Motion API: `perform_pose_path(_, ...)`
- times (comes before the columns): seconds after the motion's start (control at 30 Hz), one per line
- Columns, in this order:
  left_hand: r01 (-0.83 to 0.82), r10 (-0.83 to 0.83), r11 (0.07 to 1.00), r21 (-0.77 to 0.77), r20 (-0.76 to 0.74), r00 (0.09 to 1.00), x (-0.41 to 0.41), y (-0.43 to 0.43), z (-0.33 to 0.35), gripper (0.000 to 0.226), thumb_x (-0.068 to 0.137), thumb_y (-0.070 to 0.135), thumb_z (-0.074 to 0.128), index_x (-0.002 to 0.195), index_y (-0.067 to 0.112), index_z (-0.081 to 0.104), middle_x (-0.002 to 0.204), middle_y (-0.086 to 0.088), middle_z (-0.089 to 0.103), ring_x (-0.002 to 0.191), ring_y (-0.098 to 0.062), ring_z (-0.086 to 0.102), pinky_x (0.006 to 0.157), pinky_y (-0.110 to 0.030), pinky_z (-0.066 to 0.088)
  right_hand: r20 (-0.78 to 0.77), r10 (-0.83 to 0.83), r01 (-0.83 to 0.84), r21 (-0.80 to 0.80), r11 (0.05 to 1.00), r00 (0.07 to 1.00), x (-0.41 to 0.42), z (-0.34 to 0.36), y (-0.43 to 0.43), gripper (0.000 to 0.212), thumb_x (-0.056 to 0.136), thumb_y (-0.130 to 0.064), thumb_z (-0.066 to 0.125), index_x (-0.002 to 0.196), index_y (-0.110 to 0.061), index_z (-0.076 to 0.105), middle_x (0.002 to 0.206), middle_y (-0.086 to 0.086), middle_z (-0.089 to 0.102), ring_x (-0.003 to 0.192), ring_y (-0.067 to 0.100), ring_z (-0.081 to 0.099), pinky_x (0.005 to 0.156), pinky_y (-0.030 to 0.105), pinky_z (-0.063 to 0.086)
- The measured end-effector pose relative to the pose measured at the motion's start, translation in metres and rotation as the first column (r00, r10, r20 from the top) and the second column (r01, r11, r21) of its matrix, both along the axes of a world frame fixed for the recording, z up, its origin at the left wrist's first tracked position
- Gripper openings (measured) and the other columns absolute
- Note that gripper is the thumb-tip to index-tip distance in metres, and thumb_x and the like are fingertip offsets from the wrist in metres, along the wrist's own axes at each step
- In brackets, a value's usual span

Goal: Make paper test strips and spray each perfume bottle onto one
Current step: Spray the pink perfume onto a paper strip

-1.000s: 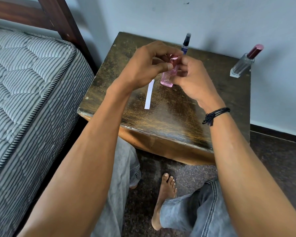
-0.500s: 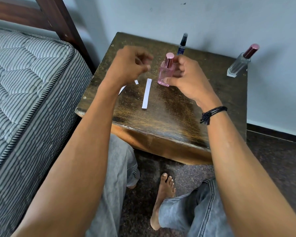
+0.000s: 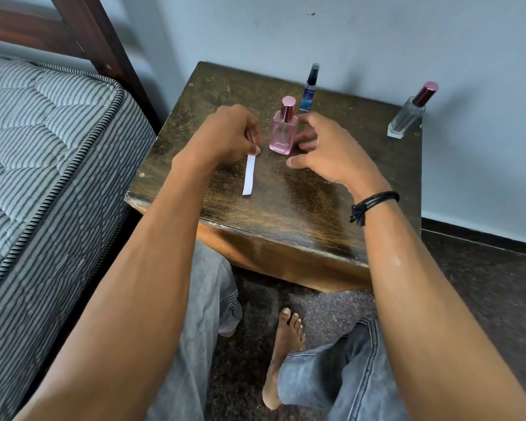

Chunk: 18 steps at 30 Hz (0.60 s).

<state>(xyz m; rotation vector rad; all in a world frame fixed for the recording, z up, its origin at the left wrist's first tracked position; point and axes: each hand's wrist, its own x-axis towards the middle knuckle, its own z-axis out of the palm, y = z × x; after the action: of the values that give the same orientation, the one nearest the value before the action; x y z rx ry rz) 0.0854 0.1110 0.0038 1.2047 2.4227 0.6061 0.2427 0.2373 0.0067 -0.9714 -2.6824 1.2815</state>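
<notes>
A pink perfume bottle (image 3: 282, 129) with its pink cap on stands upright on the dark wooden table (image 3: 286, 202). My right hand (image 3: 322, 147) hovers just right of it, fingers loosely curled, holding nothing. My left hand (image 3: 225, 135) pinches the far end of a white paper strip (image 3: 249, 174) that lies flat on the table left of the bottle. A slim blue spray bottle (image 3: 309, 89) stands behind the pink one. A clear bottle with a dark red cap (image 3: 410, 112) stands at the table's far right.
A striped mattress (image 3: 43, 147) and dark wooden bed frame (image 3: 104, 53) border the table on the left. The wall (image 3: 377, 41) runs right behind the table. My knees and a bare foot (image 3: 283, 344) are below the front edge.
My right hand set the pink bottle down on the table and let go. My left hand left the cap, moved down and left, and took hold of the paper strip's far end.
</notes>
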Motion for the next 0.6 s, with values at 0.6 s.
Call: perform_pose_path(0.6, -0.276, 0.051, 0.883, 0.380, 0.506, 0.861, -0.027, -0.042, 0.047, 0.021, 0.079, 0.000, 0.080, 0.100, -0.001, 0.075, 0.069, 0.002, 0.074, 0.066, -0.007, 0.069, 0.068, -0.016, 0.055, 0.009, -0.138, 0.135, -0.284, 0.949, 0.990, 0.002, 0.011, -0.041, 0.011, 0.084, -0.014, 0.082, 0.093, -0.015, 0.078, 0.087, 0.006, 0.079, 0.075, 0.013, 0.072, 0.073, 0.030, 0.060)
